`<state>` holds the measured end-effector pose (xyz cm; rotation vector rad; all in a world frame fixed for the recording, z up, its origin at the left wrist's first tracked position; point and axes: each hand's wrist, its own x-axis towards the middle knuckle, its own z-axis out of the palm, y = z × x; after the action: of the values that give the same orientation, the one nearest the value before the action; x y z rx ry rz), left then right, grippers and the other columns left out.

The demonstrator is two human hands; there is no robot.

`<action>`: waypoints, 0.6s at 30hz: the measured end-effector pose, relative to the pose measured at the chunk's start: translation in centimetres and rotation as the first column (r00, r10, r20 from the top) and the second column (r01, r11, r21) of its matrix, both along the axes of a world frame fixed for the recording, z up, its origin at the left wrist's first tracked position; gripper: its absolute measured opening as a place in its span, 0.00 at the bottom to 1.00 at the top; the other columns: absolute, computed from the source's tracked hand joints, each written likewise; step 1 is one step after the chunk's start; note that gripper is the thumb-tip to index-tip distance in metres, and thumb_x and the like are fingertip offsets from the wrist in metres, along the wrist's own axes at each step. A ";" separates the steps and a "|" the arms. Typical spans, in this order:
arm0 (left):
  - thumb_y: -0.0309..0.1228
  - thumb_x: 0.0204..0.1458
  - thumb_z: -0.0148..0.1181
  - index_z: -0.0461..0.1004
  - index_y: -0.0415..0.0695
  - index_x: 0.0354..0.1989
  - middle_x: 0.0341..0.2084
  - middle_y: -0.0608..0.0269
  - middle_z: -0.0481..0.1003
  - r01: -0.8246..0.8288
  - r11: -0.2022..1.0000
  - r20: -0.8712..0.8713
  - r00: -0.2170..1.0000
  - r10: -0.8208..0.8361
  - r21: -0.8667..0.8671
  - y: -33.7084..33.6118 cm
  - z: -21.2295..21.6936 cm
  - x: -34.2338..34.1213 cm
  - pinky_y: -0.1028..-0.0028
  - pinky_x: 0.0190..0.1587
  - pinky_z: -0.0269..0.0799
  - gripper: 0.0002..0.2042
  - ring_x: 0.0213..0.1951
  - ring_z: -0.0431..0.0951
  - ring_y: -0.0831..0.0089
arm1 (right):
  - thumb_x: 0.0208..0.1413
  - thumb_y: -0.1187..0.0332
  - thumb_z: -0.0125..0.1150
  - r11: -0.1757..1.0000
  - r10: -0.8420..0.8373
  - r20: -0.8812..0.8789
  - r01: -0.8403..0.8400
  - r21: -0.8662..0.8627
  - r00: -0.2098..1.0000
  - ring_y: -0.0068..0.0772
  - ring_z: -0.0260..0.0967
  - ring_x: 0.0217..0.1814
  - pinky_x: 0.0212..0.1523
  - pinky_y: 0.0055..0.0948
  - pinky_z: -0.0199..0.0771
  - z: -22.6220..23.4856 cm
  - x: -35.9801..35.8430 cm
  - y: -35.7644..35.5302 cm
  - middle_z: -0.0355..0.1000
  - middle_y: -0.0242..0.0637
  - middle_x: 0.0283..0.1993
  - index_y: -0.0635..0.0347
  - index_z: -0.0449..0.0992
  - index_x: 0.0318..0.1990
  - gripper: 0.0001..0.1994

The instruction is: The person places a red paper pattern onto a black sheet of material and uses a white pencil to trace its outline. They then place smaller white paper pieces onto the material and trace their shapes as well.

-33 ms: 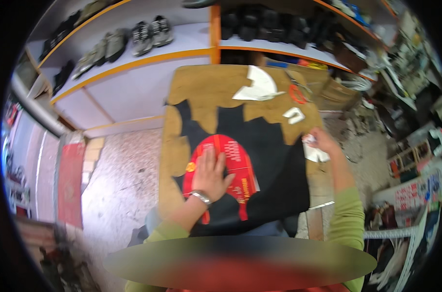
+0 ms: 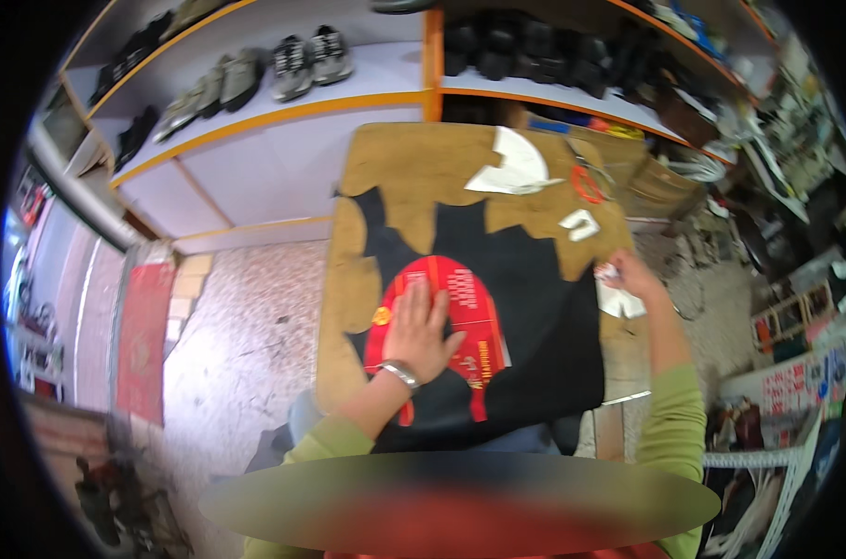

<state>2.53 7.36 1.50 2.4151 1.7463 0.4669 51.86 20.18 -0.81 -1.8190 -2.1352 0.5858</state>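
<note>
Pressing your left hand (image 2: 421,331) flat, fingers spread, on the red template (image 2: 455,312), you pin it to the black sheet (image 2: 534,335) beneath; your right hand (image 2: 628,275) pinches something small and white at the sheet's edge.

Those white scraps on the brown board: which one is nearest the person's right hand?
The flat white scrap just below the right hand, at the board's right edge. The small scrap lies farther up, and the large curved white piece sits near the far end.
</note>
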 end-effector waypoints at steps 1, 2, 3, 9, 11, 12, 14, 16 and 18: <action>0.53 0.56 0.56 0.60 0.43 0.69 0.71 0.40 0.50 -0.007 1.000 -0.016 1.000 0.006 -0.022 -0.1 0.2 -0.2 0.52 0.72 0.45 0.37 0.73 0.48 0.47 | 0.38 0.76 0.78 0.999 -0.032 -0.048 0.032 -0.005 0.998 0.26 0.62 0.33 0.35 0.32 0.69 0.7 -0.7 -0.6 0.67 0.31 0.33 0.56 0.67 0.36 0.22; 0.54 0.57 0.55 0.59 0.43 0.69 0.71 0.40 0.49 -0.007 1.000 -0.019 1.000 0.007 -0.025 -0.2 0.2 -0.3 0.52 0.73 0.44 0.37 0.73 0.47 0.47 | 0.39 0.77 0.77 0.996 -0.063 -0.054 0.060 -0.063 0.997 0.25 0.59 0.32 0.34 0.30 0.66 1.2 -1.0 -0.9 0.64 0.29 0.31 0.56 0.66 0.35 0.21; 0.54 0.57 0.54 0.59 0.43 0.69 0.72 0.39 0.49 0.009 1.000 -0.009 1.000 -0.009 -0.025 -0.1 0.1 -0.2 0.52 0.73 0.43 0.36 0.74 0.46 0.47 | 0.39 0.77 0.77 0.995 -0.083 -0.067 0.079 -0.065 0.994 0.24 0.60 0.32 0.34 0.29 0.66 1.4 -0.9 -1.2 0.64 0.29 0.31 0.57 0.66 0.35 0.21; 0.56 0.59 0.50 0.57 0.44 0.71 0.72 0.40 0.48 -0.003 0.999 -0.041 0.999 0.002 -0.038 -0.1 0.1 -0.5 0.53 0.73 0.42 0.37 0.74 0.45 0.48 | 0.44 0.79 0.72 0.979 -0.203 -0.190 0.197 -0.050 0.961 0.26 0.65 0.32 0.36 0.28 0.68 2.2 -1.2 -2.5 0.69 0.30 0.30 0.59 0.69 0.33 0.14; 0.56 0.59 0.49 0.57 0.44 0.71 0.72 0.40 0.47 0.004 0.998 -0.044 0.999 -0.007 -0.059 0.0 0.3 -0.2 0.53 0.73 0.41 0.37 0.74 0.44 0.49 | 0.47 0.79 0.69 0.944 -0.324 -0.414 0.318 -0.085 0.851 0.24 0.65 0.29 0.32 0.26 0.68 2.0 -0.9 -3.1 0.70 0.30 0.29 0.60 0.72 0.34 0.10; 0.57 0.59 0.49 0.57 0.44 0.71 0.72 0.40 0.47 0.005 0.998 -0.045 0.999 -0.008 -0.060 0.0 0.3 -0.2 0.53 0.73 0.41 0.37 0.74 0.44 0.49 | 0.49 0.80 0.67 0.923 -0.370 -0.518 0.367 -0.114 0.771 0.23 0.66 0.27 0.29 0.25 0.68 2.0 -0.9 -3.2 0.71 0.30 0.29 0.61 0.74 0.34 0.08; 0.57 0.59 0.48 0.55 0.44 0.72 0.73 0.40 0.46 -0.007 0.996 -0.068 0.998 0.001 -0.090 -0.1 0.3 -0.5 0.53 0.73 0.40 0.37 0.75 0.43 0.49 | 0.52 0.79 0.64 0.840 -0.516 -0.573 0.508 -0.193 0.636 0.20 0.65 0.24 0.24 0.23 0.65 4.3 -1.3 -3.7 0.72 0.31 0.28 0.61 0.76 0.36 0.06; 0.57 0.60 0.46 0.54 0.44 0.72 0.73 0.40 0.46 0.000 0.991 -0.093 0.996 -0.013 -0.133 0.1 0.9 -0.2 0.54 0.74 0.39 0.37 0.75 0.42 0.49 | 0.57 0.78 0.58 0.776 -0.549 -0.611 0.619 -0.120 0.570 0.16 0.63 0.19 0.16 0.20 0.59 6.1 -1.3 -4.2 0.73 0.31 0.28 0.61 0.78 0.40 0.06; 0.57 0.60 0.48 0.55 0.45 0.72 0.73 0.40 0.46 0.005 0.993 -0.089 0.996 -0.016 -0.118 0.3 0.7 0.1 0.54 0.74 0.40 0.38 0.75 0.43 0.49 | 0.59 0.76 0.57 0.748 -0.452 -0.739 0.664 -0.009 0.500 0.17 0.64 0.20 0.18 0.20 0.62 8.0 -3.0 -4.0 0.73 0.31 0.28 0.61 0.77 0.43 0.07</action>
<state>2.61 7.69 2.18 2.3963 1.7421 0.2504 48.82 16.20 7.19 -1.6144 -0.9499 0.6234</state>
